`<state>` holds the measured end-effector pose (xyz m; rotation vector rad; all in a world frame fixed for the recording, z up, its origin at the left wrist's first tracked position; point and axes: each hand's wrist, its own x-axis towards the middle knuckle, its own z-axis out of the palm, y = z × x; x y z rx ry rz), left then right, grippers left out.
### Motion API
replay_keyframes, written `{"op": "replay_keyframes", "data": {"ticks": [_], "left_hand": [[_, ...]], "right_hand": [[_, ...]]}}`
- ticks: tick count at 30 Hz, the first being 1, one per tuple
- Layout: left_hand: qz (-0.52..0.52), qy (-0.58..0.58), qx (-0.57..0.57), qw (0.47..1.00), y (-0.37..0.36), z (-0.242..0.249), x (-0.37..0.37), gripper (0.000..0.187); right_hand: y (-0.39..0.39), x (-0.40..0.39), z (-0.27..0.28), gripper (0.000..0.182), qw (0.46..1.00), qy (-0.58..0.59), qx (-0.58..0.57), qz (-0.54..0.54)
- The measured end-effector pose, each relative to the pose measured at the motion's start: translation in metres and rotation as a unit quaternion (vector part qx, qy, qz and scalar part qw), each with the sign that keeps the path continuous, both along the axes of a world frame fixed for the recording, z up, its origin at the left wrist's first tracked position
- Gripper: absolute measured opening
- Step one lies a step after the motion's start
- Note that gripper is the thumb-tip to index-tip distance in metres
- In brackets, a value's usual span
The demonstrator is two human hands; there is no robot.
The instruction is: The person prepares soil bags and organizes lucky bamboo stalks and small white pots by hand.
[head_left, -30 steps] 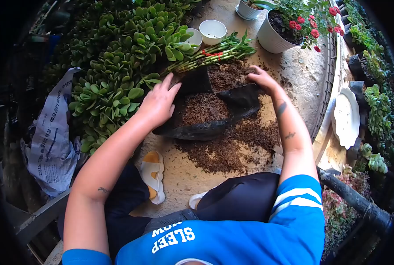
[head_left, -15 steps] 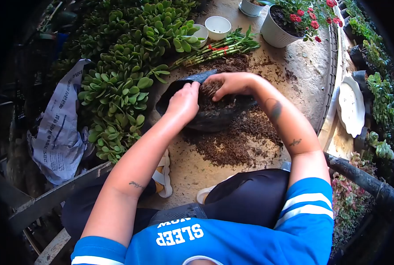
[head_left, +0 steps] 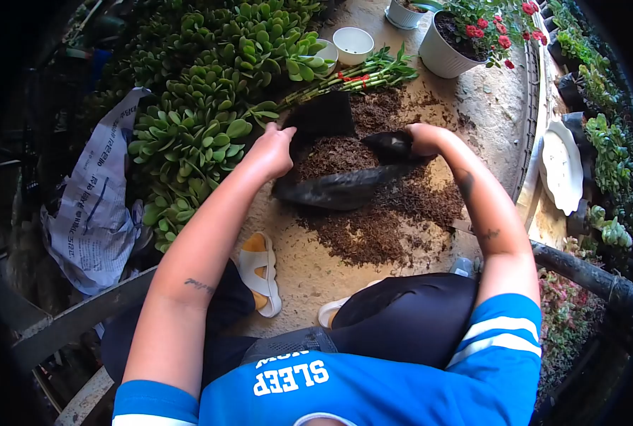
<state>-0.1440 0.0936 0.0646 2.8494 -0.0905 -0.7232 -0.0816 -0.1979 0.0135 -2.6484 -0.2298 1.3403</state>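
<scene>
A black plastic bag (head_left: 338, 189) lies wide open on the ground, with dark brown soil (head_left: 331, 157) showing inside it. My left hand (head_left: 272, 150) pinches the bag's left edge. At the bag's right side, my right hand (head_left: 424, 140) is closed on a part of the black plastic. Loose soil (head_left: 359, 238) is scattered over the ground below the bag and beyond it.
Cut green stalks with red ties (head_left: 331, 86) lie behind the bag. White bowls (head_left: 353, 45) and a white pot (head_left: 448, 53) with red flowers stand farther back. Leafy plants (head_left: 210, 121) crowd the left, near a printed sack (head_left: 93, 206). A white dish (head_left: 561, 167) is at right.
My hands have moved apart and the bag has spread open between them. My right hand has come out of the soil and taken hold of the bag's right side.
</scene>
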Motion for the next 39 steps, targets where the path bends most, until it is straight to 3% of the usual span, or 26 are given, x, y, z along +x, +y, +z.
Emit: {"op": "replay_keyframes", "data": {"ticks": [1,3,5,9,13,15,17,18,19,21,22,23,25,27,28,30,31,32,33,34,35,37,39], "left_hand": [[-0.037,0.046,-0.072,0.996,0.003,0.004,-0.001,0.066],[-0.064,0.046,-0.110,0.991,0.003,0.019,-0.002,0.065],[-0.182,0.035,-0.201,0.962,-0.005,0.043,-0.002,0.066],[-0.310,0.044,-0.113,0.943,-0.016,0.089,-0.011,0.062],[-0.286,0.035,-0.092,0.953,0.007,0.111,-0.008,0.061],[-0.269,0.038,-0.085,0.959,0.020,0.097,-0.007,0.058],[-0.202,0.083,-0.114,0.969,0.033,0.066,-0.008,0.054],[-0.210,0.065,-0.132,0.967,0.044,0.043,-0.011,0.051],[-0.145,0.149,-0.134,0.969,0.041,0.038,-0.012,0.051],[-0.077,0.159,-0.203,0.963,0.045,0.015,-0.019,0.062],[-0.059,0.157,-0.203,0.965,0.040,0.014,-0.021,0.080],[-0.106,0.078,-0.193,0.972,0.037,0.011,-0.025,0.084],[-0.104,0.011,-0.160,0.982,0.025,0.009,-0.036,0.084],[-0.069,-0.056,-0.162,0.983,0.019,-0.014,-0.054,0.060],[-0.045,-0.077,-0.179,0.980,0.017,-0.016,-0.055,0.056],[-0.010,-0.102,-0.192,0.976,0.018,-0.018,-0.050,0.054],[-0.001,-0.104,-0.187,0.977,0.022,-0.014,-0.044,0.054],[0.009,-0.108,-0.179,0.978,0.027,-0.008,-0.040,0.055],[-0.011,-0.108,-0.166,0.980,0.032,-0.003,-0.036,0.057],[-0.029,-0.086,-0.155,0.984,0.036,0.006,-0.032,0.058],[-0.045,-0.065,-0.143,0.987,0.038,0.013,-0.029,0.058],[-0.036,-0.051,-0.138,0.988,0.034,0.019,-0.029,0.059],[-0.028,-0.030,-0.126,0.991,0.028,0.015,-0.032,0.059]], "right_hand": [[0.005,-0.011,0.012,0.095,0.994,0.083,0.068,-0.019],[0.027,-0.033,0.042,0.089,0.984,0.038,0.175,-0.004],[0.057,-0.055,0.082,0.088,0.967,-0.078,0.240,0.017],[0.090,-0.072,0.072,0.086,0.889,-0.062,0.438,-0.122],[0.134,-0.110,0.065,0.078,0.824,-0.013,0.527,-0.209],[0.158,-0.111,0.038,0.078,0.810,-0.047,0.548,-0.205],[0.169,-0.103,0.029,0.079,0.770,0.023,0.564,-0.298],[0.171,-0.097,0.023,0.078,0.770,0.064,0.541,-0.331],[0.171,-0.091,0.020,0.079,0.780,0.126,0.497,-0.359],[0.174,-0.089,-0.003,0.078,0.809,0.031,0.491,-0.322],[0.174,-0.089,-0.010,0.078,0.809,0.033,0.491,-0.321],[0.171,-0.090,-0.017,0.080,0.778,0.043,0.530,-0.336],[0.160,-0.093,-0.013,0.080,0.707,0.080,0.608,-0.353],[0.137,-0.092,0.009,0.072,0.709,0.209,0.571,-0.357],[0.127,-0.095,0.011,0.072,0.709,0.210,0.571,-0.356],[0.108,-0.107,0.013,0.063,0.762,0.006,0.627,-0.161],[0.102,-0.114,0.006,0.054,0.772,-0.157,0.616,0.011],[0.097,-0.127,0.001,0.050,0.810,-0.117,0.562,0.123],[0.102,-0.147,-0.021,0.048,0.811,-0.066,0.537,0.224],[0.107,-0.170,-0.041,0.050,0.785,-0.165,0.469,0.370],[0.119,-0.189,-0.053,0.048,0.770,-0.183,0.403,0.459],[0.146,-0.212,-0.100,0.045,0.752,-0.251,0.396,0.463],[0.160,-0.199,-0.109,0.045,0.794,-0.277,0.283,0.461]]}}
